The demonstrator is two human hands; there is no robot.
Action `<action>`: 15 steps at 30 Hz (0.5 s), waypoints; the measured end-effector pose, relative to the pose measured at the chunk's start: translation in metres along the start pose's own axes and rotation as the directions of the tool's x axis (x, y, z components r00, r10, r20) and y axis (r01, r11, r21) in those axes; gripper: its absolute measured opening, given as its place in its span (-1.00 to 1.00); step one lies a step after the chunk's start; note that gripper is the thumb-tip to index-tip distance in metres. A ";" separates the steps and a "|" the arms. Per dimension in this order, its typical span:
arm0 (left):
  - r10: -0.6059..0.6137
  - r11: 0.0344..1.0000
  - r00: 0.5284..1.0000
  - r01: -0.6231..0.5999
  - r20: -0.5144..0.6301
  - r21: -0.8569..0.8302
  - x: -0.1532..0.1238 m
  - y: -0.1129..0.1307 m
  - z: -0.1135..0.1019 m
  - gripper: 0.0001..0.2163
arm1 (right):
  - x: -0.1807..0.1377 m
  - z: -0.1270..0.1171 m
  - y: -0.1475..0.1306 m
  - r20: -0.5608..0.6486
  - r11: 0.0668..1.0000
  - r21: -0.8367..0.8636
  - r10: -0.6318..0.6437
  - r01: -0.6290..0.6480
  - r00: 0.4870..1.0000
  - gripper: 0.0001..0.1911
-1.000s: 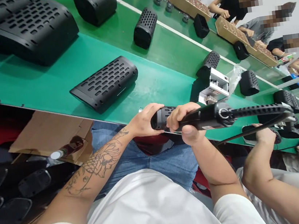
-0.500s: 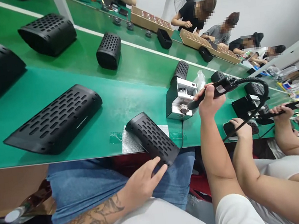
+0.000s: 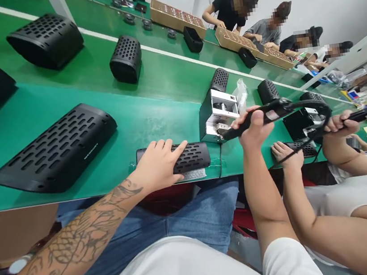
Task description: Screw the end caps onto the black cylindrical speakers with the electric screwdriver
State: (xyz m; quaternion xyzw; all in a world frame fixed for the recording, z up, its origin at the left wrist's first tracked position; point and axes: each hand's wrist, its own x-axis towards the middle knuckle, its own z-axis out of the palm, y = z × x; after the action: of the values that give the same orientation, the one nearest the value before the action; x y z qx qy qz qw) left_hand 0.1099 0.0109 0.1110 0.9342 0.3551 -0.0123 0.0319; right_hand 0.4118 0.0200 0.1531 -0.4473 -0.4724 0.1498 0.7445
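Note:
My left hand (image 3: pixel 158 165) grips a black perforated speaker housing (image 3: pixel 194 156) from above, fingers spread over its slotted face and thumb along the near side. The housing lies lengthwise at the table's front edge, partly over a sheet of bubble wrap (image 3: pixel 195 174). In my right hand (image 3: pixel 255 130) is a black electric screwdriver (image 3: pixel 273 111) with a cable running off to the right. Its tip points down-left at the front of a small black-and-silver screw feeder (image 3: pixel 206 116); whether the bit touches a screw I cannot make out.
Another slotted housing (image 3: pixel 59 149) lies on the green table (image 3: pixel 140 120) to the left, with several more on the green surface behind. Close on my right, a co-worker's hand (image 3: pixel 287 155) rests on a housing beside a second feeder (image 3: pixel 298 124). Brown trays (image 3: pixel 176 16) stand at the back.
My left hand has moved up with the housing, which was tilted over the table edge and now lies flat on the table. The screwdriver stays at the feeder, shifted slightly left.

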 end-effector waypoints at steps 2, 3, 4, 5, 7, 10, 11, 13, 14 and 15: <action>-0.008 1.000 1.000 0.009 0.026 -0.017 -0.003 -0.001 -0.001 0.02 | -0.016 -0.001 -0.022 0.060 0.996 0.085 -0.037 0.032 0.998 -0.49; -0.011 1.000 0.999 0.012 0.031 -0.020 -0.004 -0.002 -0.001 0.01 | -0.025 -0.002 -0.033 0.110 0.992 0.123 -0.047 0.034 0.993 -0.48; -0.014 1.000 0.999 0.014 0.030 -0.021 -0.004 -0.002 -0.002 0.01 | -0.034 -0.002 -0.043 0.172 0.988 0.156 -0.049 0.022 0.984 -0.47; -0.017 1.000 0.999 0.017 0.029 -0.022 -0.004 -0.002 -0.002 0.00 | -0.043 -0.001 -0.052 0.238 0.983 0.181 -0.043 -0.001 0.970 -0.47; -0.028 0.999 0.999 0.029 0.032 -0.032 -0.003 -0.001 -0.003 0.00 | -0.059 0.004 -0.063 0.335 0.976 0.215 -0.029 -0.047 0.942 -0.52; -0.037 0.998 0.999 0.039 0.033 -0.054 -0.003 0.001 -0.004 0.00 | -0.075 0.014 -0.064 0.370 0.965 0.256 -0.037 -0.063 0.928 -0.59; -0.035 0.998 0.999 0.037 0.031 -0.058 -0.004 0.001 -0.004 0.00 | -0.078 0.017 -0.062 0.362 0.962 0.265 -0.037 -0.065 0.931 -0.60; -0.030 0.997 0.999 0.031 0.027 -0.063 -0.004 0.001 -0.004 0.00 | -0.082 0.022 -0.056 0.350 0.959 0.272 -0.022 -0.079 0.936 -0.60; -0.028 0.997 0.999 0.030 0.025 -0.067 -0.004 0.001 -0.004 0.00 | -0.083 0.023 -0.053 0.349 0.958 0.271 -0.010 -0.091 0.937 -0.60; -0.029 0.997 0.999 0.030 0.023 -0.071 -0.004 0.001 -0.004 0.00 | -0.083 0.024 -0.051 0.348 0.957 0.272 0.002 -0.103 0.937 -0.59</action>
State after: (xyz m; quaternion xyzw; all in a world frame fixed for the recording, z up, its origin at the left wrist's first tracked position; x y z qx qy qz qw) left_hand 0.1074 0.0077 0.1152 0.9269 0.3687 -0.0102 0.0692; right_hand 0.3394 -0.0495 0.1506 -0.3144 -0.5563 0.3124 0.7029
